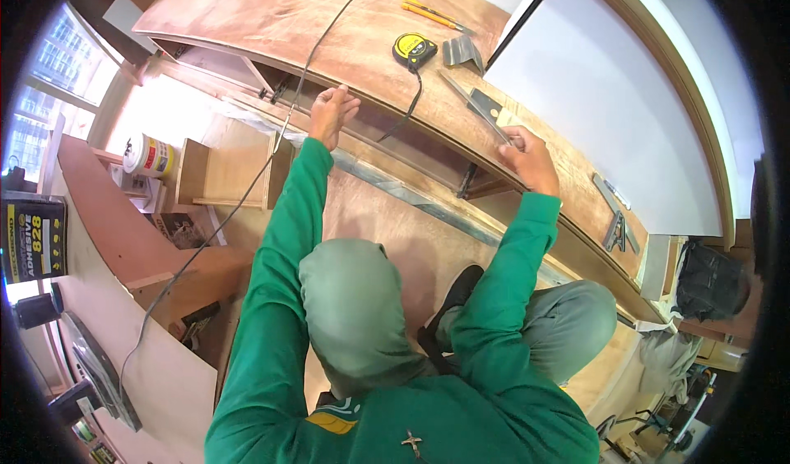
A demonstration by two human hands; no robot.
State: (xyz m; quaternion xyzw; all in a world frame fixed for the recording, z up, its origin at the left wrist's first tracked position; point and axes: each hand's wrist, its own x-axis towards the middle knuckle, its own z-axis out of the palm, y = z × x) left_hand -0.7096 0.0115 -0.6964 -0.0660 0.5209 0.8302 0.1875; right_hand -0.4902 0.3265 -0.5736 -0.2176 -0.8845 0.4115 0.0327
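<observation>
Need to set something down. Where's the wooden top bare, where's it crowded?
Biggest free patch: wooden top, left of the dark cable. Smaller one between cable and tape measure. Crowded: around the tape measure, orange-handled tools and bent metal piece, down to the right hand with its flat metal bar.

Beyond and left of the right fingers (pixel 518 136), on the tabletop (pixel 247 20): tape measure (pixel 413 49). Right of them: hand tool (pixel 606 194). Left of left fingers (pixel 349 104): bucket (pixel 151 155).
</observation>
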